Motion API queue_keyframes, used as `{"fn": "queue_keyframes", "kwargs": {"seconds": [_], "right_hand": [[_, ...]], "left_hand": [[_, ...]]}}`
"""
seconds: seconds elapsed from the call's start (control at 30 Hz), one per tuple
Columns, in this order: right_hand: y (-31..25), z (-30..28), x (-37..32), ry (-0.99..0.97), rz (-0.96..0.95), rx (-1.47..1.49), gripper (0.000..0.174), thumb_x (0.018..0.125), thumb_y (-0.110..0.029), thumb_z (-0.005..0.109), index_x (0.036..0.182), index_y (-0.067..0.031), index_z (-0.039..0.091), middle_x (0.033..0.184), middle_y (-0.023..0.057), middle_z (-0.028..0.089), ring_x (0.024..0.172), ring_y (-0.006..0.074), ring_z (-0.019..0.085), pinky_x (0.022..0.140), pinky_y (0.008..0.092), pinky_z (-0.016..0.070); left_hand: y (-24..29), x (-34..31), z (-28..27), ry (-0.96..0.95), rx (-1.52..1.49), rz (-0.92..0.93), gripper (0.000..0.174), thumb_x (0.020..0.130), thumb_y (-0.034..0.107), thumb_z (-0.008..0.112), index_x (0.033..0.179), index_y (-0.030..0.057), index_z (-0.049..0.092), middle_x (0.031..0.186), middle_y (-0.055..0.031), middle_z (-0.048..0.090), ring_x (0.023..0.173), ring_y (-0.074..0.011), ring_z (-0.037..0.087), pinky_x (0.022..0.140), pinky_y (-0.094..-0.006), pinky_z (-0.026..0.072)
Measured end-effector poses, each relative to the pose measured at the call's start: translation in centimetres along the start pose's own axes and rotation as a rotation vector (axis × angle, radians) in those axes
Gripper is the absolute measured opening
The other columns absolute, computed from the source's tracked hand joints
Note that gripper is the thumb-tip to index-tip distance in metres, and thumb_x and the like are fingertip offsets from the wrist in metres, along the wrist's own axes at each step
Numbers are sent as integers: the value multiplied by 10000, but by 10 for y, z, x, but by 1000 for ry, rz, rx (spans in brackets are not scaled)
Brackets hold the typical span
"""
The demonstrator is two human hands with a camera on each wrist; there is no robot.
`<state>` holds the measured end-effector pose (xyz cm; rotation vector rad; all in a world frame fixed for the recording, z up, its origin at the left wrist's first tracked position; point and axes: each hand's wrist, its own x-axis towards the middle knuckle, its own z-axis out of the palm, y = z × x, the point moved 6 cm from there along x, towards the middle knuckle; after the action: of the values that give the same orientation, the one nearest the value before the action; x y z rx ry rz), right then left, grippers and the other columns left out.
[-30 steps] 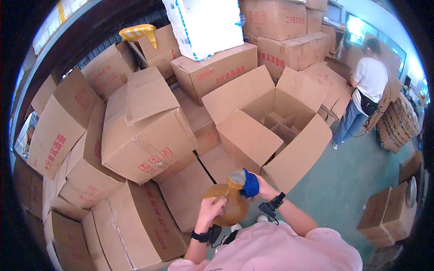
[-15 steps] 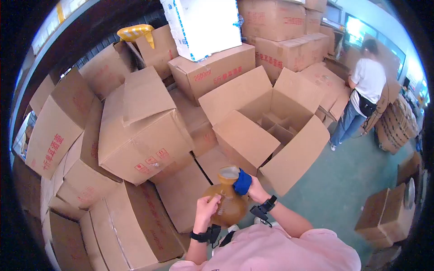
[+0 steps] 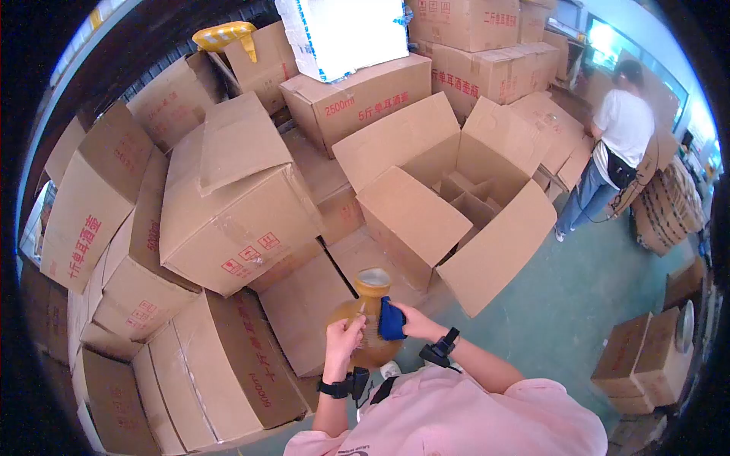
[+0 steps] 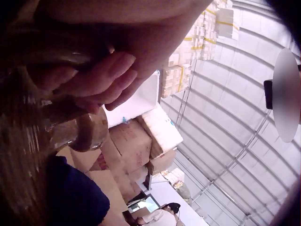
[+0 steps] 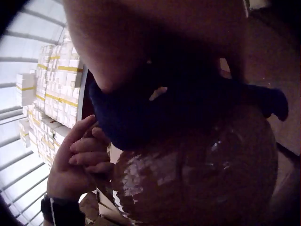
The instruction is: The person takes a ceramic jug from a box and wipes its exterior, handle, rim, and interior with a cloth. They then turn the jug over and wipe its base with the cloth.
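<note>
A glossy brown jug (image 3: 376, 354) with a narrow neck and an open mouth is held upright in front of the pink shirt. My left hand (image 3: 344, 339) grips its handle, fingers curled round it, as the left wrist view shows with the fingers (image 4: 110, 77) close by the jug's neck (image 4: 91, 132). The right hand (image 3: 418, 324) holds a dark blue cloth (image 3: 392, 321) against the jug's side below the neck. In the right wrist view the cloth (image 5: 141, 122) spreads over the shiny shoulder of the jug (image 5: 197, 183), and most right fingers are lost in shadow.
Ahead stands an open carton (image 3: 411, 216) with cardboard dividers inside. Stacked cartons (image 3: 236, 228) fill the left and back, a white foam box (image 3: 346, 38) on top. Another person (image 3: 623, 137) stands at the back right on the green floor (image 3: 525, 304). More cartons (image 3: 642, 361) sit at right.
The right hand has brought the blue cloth from beside the jug's mouth down to its side. The left hand keeps its grip on the handle, and the jug has shifted slightly left.
</note>
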<state>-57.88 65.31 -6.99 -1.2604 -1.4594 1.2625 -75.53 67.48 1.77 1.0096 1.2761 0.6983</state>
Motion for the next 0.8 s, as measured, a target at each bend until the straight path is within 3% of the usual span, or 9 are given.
{"fn": "queue_keyframes", "kwargs": {"seconds": [0.17, 0.37, 0.47, 0.57, 0.6, 0.73, 0.8], "right_hand": [[-25, -8, -8, -129, 68, -39, 579, 757, -2, 625, 1309, 7, 448, 1146, 107, 598, 1035, 159, 568, 928, 306, 438], [10, -13, -6, -57, 137, 145, 565, 786, -49, 640, 1311, 16, 442, 1159, 83, 595, 1028, 151, 567, 902, 289, 452], [33, 1, 10, -115, 103, 145, 667, 740, -46, 656, 1341, 37, 378, 1251, 147, 537, 1130, 218, 533, 972, 332, 415], [-17, 19, 13, 15, -121, -351, 778, 677, -29, 652, 1363, 67, 299, 1350, 231, 422, 1260, 306, 424, 1052, 379, 336], [-13, 25, 15, 26, -88, -361, 858, 621, -39, 645, 1374, 83, 253, 1380, 285, 349, 1308, 394, 325, 1094, 409, 262], [-29, 43, 7, 20, -145, -585, 919, 618, -104, 693, 1398, 59, 235, 1459, 270, 220, 1356, 414, 228, 1089, 540, 220], [-59, 49, -5, -15, -205, -680, 941, 610, -112, 717, 1402, 48, 236, 1464, 260, 218, 1357, 417, 220, 1086, 549, 214]], "left_hand": [[-13, -2, -8, 31, -48, -18, 254, 859, 213, 646, 708, 20, 580, 513, 49, 446, 413, -37, 355, 384, -214, 235], [-15, -3, -9, 18, -103, -8, 248, 867, 209, 639, 720, 20, 573, 519, 47, 449, 416, -37, 354, 385, -210, 233], [-10, -4, -5, 13, -111, 3, 247, 865, 210, 644, 715, 27, 573, 520, 49, 449, 424, -35, 362, 391, -206, 240], [-10, 0, 3, 42, -90, 7, 236, 870, 209, 640, 728, 33, 571, 538, 50, 459, 435, -33, 368, 397, -203, 247], [-9, 0, 3, 55, -97, 12, 231, 878, 208, 627, 740, 32, 570, 545, 52, 452, 443, -34, 365, 402, -204, 248], [-4, 7, 0, 72, -172, 23, 213, 888, 198, 613, 756, 38, 563, 563, 56, 453, 453, -37, 370, 407, -202, 259], [1, 5, 0, 90, -194, 11, 199, 896, 179, 596, 760, 40, 551, 580, 47, 459, 475, -42, 386, 427, -200, 278]]}}
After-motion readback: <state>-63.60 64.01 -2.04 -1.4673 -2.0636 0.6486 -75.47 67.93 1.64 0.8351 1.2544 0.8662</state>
